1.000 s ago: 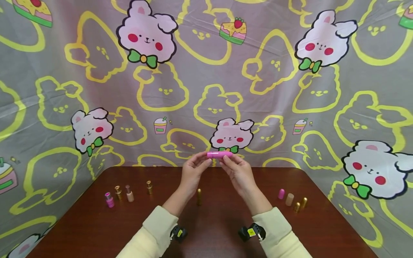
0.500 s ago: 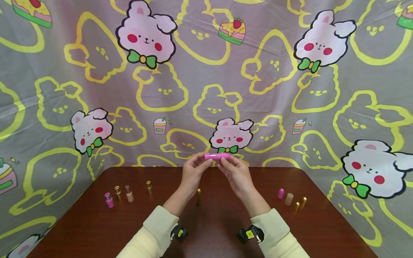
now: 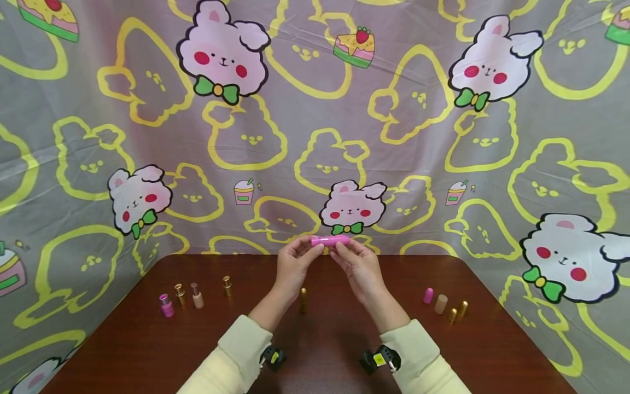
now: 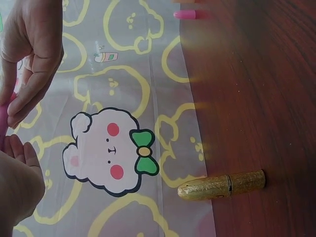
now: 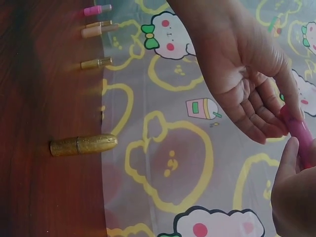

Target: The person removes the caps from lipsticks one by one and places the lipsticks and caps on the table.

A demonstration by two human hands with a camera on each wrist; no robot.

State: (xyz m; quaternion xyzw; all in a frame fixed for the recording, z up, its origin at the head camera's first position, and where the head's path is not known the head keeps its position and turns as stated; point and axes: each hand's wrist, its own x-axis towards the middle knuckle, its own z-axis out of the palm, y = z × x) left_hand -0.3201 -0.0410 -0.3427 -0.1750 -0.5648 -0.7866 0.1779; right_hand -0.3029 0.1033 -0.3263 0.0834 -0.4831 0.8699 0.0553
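A glossy pink lipstick tube [image 3: 331,241] lies level between my two hands, raised over the far part of the table. My left hand [image 3: 293,268] pinches its left end with thumb and fingers. At the tapered right end, my right hand [image 3: 362,269] does the same. In the right wrist view the pink tube [image 5: 300,133] spans from one hand to the other, partly covered by fingers. A capped gold lipstick [image 3: 303,301] stands upright on the table below and between the forearms; the left wrist view shows this gold lipstick [image 4: 222,185] closer.
On the left of the brown table [image 3: 334,350] stand uncapped lipsticks: pink [image 3: 167,306], gold [image 3: 180,294], beige [image 3: 197,297] and another gold one [image 3: 227,286]. Loose caps stand at the right: a pink cap [image 3: 429,296], a beige cap [image 3: 441,305] and two gold caps [image 3: 462,309]. A patterned curtain [image 3: 295,164] hangs behind.
Both hands, still gripping the pink lipstick, have sunk slightly, and the tube has shifted a little left. Everything on the table stays where it was.
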